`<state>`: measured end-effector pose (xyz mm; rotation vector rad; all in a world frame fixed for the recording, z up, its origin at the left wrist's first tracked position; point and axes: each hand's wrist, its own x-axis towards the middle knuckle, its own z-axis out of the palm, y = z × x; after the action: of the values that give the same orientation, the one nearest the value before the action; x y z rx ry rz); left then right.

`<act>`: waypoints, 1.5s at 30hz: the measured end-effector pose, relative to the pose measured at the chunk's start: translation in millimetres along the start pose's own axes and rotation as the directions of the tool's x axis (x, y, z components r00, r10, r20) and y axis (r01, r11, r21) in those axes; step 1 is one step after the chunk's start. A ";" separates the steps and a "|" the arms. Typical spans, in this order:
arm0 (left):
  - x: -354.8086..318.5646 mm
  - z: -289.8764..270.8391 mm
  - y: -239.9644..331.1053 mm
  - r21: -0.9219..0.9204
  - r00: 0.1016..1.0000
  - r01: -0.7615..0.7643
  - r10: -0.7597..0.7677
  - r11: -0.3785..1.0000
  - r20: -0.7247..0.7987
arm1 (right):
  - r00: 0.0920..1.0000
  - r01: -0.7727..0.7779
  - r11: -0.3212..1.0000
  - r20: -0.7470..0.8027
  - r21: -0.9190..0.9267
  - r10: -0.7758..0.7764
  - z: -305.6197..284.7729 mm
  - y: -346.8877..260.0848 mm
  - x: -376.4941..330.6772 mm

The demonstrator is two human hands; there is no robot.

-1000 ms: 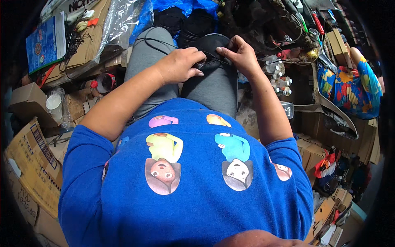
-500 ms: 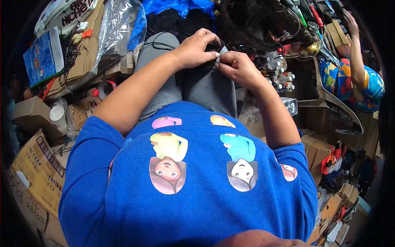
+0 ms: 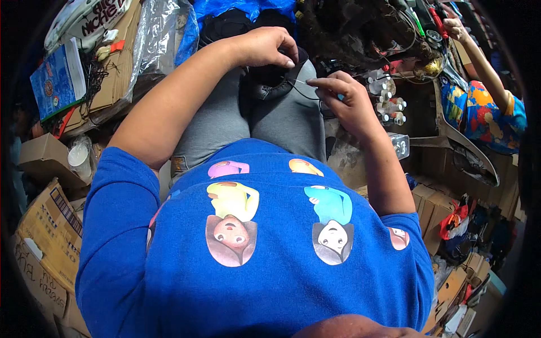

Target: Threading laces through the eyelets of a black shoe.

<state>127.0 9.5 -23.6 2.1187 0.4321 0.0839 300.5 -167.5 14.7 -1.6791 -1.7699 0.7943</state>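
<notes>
A black item (image 3: 269, 90), perhaps a shoe, rests across my grey-clad thighs; its exact kind is hard to make out. My left hand (image 3: 270, 48) is at its upper edge, fingers curled and pinched, with the grip itself hidden. My right hand (image 3: 346, 101) is to the right of the item, thumb and forefinger pinching a thin, pale needle-like piece (image 3: 300, 82) that points toward it. A black thread (image 3: 304, 96) loops between the item and my right hand.
Several small bottles (image 3: 389, 104) stand right of my knee. Another person's hand (image 3: 453, 27) reaches up at the far right. Cardboard boxes (image 3: 48, 160) and a blue book (image 3: 53, 81) lie on the left. Black footwear (image 3: 225, 25) shows beyond my knees.
My hands have moved apart: the right came back toward me and right, the left rose slightly. The needle-like piece and thread now show. The other person's hand came lower and left.
</notes>
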 end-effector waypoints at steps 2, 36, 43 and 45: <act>1.0 -1.4 -0.5 0.071 1.000 -0.013 0.013 0.997 0.001 | 1.000 -0.025 0.998 0.010 -0.058 0.026 5.9 3.4 5.3; -3.0 -4.9 -16.7 -0.213 0.978 -0.073 0.113 0.974 0.177 | 0.912 -0.339 0.849 0.365 0.406 0.189 9.7 52.7 43.5; -7.7 -1.3 -21.3 -0.192 0.987 -0.108 0.129 0.975 0.097 | 0.914 -0.348 0.797 0.367 0.493 0.172 16.1 65.7 46.4; -8.7 -0.6 -22.0 -0.262 0.988 -0.102 0.127 0.960 0.082 | 0.926 -0.311 0.803 0.352 0.509 0.136 20.8 61.6 45.7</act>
<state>112.7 18.0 -40.5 1.8813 0.2257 0.0965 323.3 -120.3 -45.0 -1.4233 -1.3235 1.5786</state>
